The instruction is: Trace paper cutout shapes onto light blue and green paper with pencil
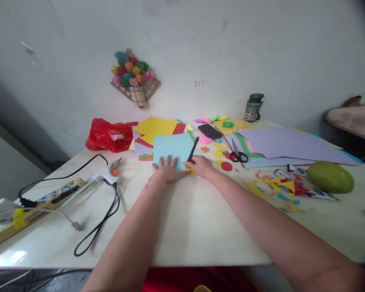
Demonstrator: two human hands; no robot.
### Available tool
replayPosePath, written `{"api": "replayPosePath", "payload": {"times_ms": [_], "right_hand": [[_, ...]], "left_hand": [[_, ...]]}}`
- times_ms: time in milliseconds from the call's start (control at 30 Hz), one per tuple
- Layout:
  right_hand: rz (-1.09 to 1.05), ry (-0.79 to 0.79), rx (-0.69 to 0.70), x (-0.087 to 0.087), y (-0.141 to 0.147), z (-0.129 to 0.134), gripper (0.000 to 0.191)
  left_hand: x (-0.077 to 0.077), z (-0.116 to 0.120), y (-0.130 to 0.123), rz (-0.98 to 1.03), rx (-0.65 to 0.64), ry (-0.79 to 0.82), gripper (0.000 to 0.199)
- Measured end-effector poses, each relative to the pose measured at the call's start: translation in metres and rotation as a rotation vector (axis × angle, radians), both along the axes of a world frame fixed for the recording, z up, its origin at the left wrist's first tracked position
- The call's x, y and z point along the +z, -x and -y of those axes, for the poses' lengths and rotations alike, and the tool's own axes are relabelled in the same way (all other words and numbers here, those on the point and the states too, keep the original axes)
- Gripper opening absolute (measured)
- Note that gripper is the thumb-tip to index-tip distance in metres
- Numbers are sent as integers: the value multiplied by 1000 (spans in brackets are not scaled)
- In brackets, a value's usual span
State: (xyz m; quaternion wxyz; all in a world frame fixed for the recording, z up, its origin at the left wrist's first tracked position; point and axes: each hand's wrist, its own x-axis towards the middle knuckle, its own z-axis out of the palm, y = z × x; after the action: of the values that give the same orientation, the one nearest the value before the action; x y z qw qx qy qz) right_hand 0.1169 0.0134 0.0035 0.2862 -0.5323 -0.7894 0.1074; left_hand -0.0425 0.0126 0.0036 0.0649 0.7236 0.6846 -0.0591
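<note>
I'm seeing matt, smooth coloured paper (172,146), a crinkled, shiny red plastic bag (109,136), scissors (236,152) with metal blades and glossy black plastic handles, and a smooth tabletop (200,227) throwing back a glare.

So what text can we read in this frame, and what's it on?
"217", in reddish strokes on the wall.
Green bottle: markings on its pale lower band, too blurred to read.
White-and-blue tubes: printed, too small and blurred to read.
No other legible text.
</note>
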Motion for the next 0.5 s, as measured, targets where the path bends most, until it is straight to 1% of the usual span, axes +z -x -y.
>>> {"api": "replayPosePath", "payload": {"times_ms": [300, 500], "right_hand": [[2, -9, 17, -2, 0, 0, 42], [9, -3, 14, -1, 1, 0, 39]], "left_hand": [[1, 0, 0, -8, 2, 6, 85], [3, 2, -1, 2, -2, 11, 85]]}}
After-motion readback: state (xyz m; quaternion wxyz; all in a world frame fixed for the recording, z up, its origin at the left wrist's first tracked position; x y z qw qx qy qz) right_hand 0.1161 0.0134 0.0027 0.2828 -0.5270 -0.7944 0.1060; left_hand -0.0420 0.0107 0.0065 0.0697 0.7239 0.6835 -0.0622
